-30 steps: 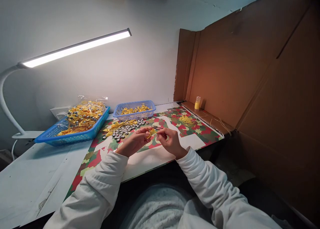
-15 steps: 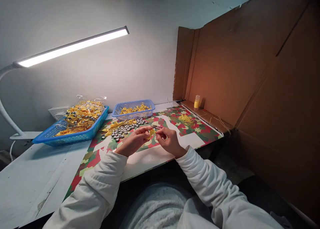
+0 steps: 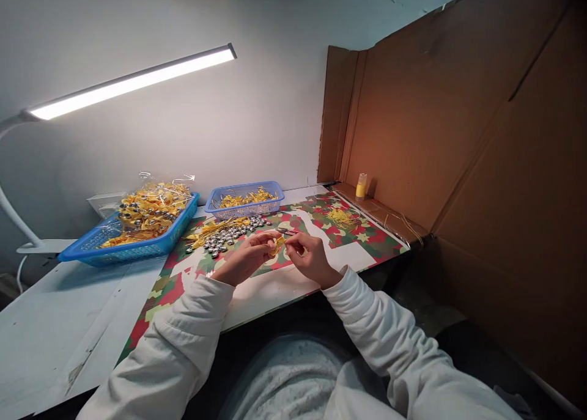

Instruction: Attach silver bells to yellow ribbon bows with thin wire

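The left hand [image 3: 247,257] pinches a yellow piece [image 3: 277,245] over the counter [image 3: 50,328], seemingly steadying it for the right hand [image 3: 312,260], closed just beside it, on what I can't tell.

A small, bright yellow piece [image 3: 277,246], thin and loosely curved, sits pinched in the fingertips of a left hand [image 3: 250,258], its near end by the bent fingers of the right hand [image 3: 310,256], its finer shape too small to read; just beyond, a slim dark tool [image 3: 288,232] lies crosswise, whether gripped or resting unclear
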Tool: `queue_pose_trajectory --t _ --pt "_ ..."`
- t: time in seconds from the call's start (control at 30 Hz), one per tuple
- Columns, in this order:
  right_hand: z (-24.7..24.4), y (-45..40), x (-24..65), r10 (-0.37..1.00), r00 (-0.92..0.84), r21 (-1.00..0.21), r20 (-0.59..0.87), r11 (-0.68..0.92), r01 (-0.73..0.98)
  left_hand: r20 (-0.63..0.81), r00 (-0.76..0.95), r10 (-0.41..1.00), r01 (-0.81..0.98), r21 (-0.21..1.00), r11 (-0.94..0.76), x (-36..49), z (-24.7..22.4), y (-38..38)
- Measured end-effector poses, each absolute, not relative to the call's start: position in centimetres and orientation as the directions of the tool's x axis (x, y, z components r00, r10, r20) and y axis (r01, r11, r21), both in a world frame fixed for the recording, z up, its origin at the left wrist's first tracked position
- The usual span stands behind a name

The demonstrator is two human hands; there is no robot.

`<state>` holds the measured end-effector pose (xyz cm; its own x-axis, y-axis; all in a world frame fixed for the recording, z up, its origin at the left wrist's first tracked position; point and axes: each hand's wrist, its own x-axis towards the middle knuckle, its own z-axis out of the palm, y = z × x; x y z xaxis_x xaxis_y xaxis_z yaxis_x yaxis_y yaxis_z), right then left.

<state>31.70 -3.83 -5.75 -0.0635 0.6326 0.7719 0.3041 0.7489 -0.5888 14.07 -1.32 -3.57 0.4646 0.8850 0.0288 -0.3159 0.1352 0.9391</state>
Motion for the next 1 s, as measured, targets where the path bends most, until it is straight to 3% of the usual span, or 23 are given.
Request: queue_pose_trajectory --t 0.2,0.43,1.0 --pt "-5.51 -3.98 31.88 0.725 -0.062 -0.704 0.686 0.683 0.197 0.027 0.478 0.878 -0.361 0.917 0.168 13.82 -3.98 -0.82" --pt "-5.58 -3.86 32.01 0.754 -0.073 -0.739 0.653 0.655 0.158 0.004 0.535 0.845 -0.399 0.883 0.248 13.88 -3.83 -0.93" --pt "-5.48 -4.01 32.24 0.602 -0.118 -0.544 0.79 0.776 0.319 0.026 0.505 0.863 -0.373 0.908 0.191 13.91 -3.9 -0.91"
